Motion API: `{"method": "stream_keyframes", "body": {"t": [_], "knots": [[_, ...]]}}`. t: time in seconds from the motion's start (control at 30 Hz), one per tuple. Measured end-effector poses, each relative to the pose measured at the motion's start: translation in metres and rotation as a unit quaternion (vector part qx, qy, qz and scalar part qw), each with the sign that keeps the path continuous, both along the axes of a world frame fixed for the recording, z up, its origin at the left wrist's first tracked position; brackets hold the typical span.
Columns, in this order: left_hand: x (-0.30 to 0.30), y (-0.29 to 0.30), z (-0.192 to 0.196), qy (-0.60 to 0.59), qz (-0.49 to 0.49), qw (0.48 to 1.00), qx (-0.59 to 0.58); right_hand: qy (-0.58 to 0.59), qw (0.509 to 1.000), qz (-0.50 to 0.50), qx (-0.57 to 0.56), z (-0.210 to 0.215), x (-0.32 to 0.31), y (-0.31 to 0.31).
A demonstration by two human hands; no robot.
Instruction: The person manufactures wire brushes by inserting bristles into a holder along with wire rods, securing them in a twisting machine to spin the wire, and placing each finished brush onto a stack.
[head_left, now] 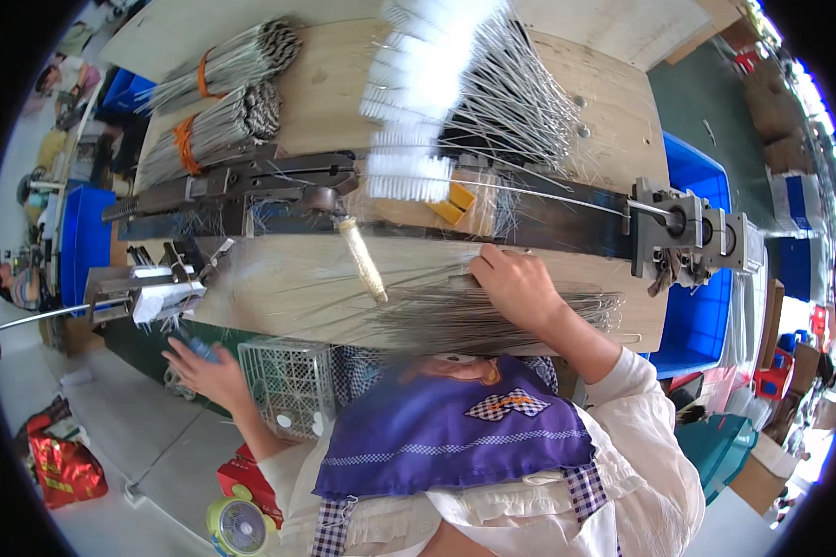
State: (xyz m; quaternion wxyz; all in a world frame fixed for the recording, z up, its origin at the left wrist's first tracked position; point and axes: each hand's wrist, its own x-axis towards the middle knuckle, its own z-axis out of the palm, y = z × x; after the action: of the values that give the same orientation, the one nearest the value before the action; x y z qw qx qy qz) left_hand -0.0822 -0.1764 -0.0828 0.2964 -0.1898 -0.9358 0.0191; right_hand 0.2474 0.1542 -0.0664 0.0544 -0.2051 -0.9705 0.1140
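Observation:
My right hand (518, 286) is over the bench's near part with its fingers closed; what they pinch is hidden. Beneath and beside it lies a spread of thin bent metal wires (492, 320). To the left, past the bench's front edge, my left hand (206, 374) has its fingers apart, a blurred blue patch (202, 348) beside them. Just beyond that hand stands a metal holder (167, 295) with a white block. Across the bench runs a dark metal fixture with a lever (360, 260) whose grip is pale. White bristle brushes (418, 84) with twisted wire stems lie behind it.
Two wire bundles (228, 121) tied with orange bands lie back left. A chuck-like mechanism (683, 227) stands at the right end, before a blue bin (701, 316). A yellow piece (453, 202) sits mid-bench. A white plastic crate (288, 385) and green fan (240, 526) are below left.

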Motion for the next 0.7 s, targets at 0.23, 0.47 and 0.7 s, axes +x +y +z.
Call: {"method": "stream_keyframes", "body": {"t": [0.23, 0.47, 0.7], "knots": [[-0.068, -0.127, -0.016, -0.209, 0.095, 0.952, 0.204, 0.081, 0.991, 0.032, -0.104, 0.06, 0.034, 0.03], [0.004, -0.027, -0.023, -0.156, 0.007, 0.961, 0.227, 0.356, 0.923, 0.037, -0.141, 0.137, 0.073, 0.055], [0.122, 0.157, 0.138, -0.457, -0.542, 0.645, 0.283, 0.499, 0.828, 0.16, -0.199, 0.181, 0.066, 0.069]]}}
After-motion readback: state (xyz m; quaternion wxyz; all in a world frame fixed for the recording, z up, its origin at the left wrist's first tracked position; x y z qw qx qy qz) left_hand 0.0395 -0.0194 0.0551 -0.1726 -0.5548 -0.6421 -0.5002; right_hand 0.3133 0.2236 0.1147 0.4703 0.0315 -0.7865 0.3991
